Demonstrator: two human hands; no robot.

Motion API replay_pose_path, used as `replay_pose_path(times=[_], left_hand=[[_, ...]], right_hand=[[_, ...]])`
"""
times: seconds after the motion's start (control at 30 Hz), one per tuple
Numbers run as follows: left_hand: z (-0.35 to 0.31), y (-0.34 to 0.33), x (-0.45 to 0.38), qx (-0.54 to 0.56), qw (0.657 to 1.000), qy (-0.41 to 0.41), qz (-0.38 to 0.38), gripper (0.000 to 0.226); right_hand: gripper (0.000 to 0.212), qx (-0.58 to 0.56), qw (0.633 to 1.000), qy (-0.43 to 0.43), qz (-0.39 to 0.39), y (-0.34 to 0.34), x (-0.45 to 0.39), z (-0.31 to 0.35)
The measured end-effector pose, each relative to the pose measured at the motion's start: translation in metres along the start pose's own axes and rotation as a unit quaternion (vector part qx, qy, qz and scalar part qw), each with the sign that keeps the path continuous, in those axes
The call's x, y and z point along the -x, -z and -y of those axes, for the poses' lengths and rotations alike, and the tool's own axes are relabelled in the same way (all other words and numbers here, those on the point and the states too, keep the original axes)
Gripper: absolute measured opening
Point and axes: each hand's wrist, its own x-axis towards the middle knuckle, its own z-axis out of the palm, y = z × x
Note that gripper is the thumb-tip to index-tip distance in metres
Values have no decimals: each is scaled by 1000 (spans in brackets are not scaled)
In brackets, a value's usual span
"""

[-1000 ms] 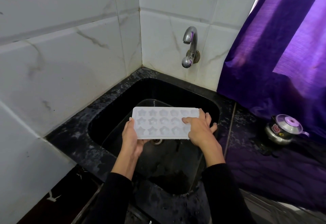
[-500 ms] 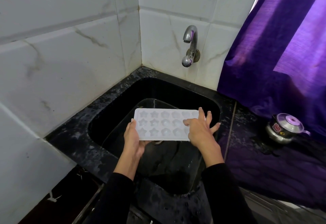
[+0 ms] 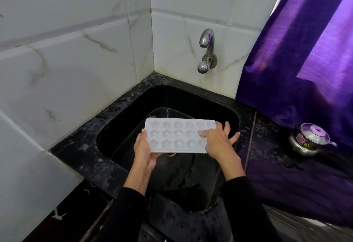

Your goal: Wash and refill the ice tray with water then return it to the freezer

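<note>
Over the black sink (image 3: 122, 127), I hold the white plastic ice tray (image 3: 172, 136) level, my left hand (image 3: 144, 151) gripping its short end while my right hand (image 3: 217, 142) lies spread on top, fingertips rubbing the star-shaped cups. I judge this the washing step. Next comes opening the dry chrome tap (image 3: 205, 51).

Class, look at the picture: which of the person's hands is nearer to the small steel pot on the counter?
Right. The right hand rests on the ice tray end that faces the small steel pot; the left hand holds the tray's far end, away from the pot.
</note>
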Motion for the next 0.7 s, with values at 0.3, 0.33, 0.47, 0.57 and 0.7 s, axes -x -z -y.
replay_pose_path(times=[0.3, 0.33, 0.47, 0.57, 0.7], left_hand=[[-1, -3, 2, -2, 1000, 0, -1, 29], [0, -3, 3, -2, 1000, 1, 1, 29], [-1, -5, 5, 2, 1000, -1, 10, 30], [-1, -6, 5, 4, 1000, -2, 7, 30], [1, -7, 6, -1, 1000, 2, 3, 34]], right_hand=[[67, -39, 996, 51, -56, 2, 0, 6], [67, -35, 997, 51, -47, 2, 0, 8], [74, -26, 998, 50, -15, 0, 0, 15], [76, -22, 998, 54, -2, -1, 1, 17], [72, -9, 998, 52, -21, -3, 2, 14]])
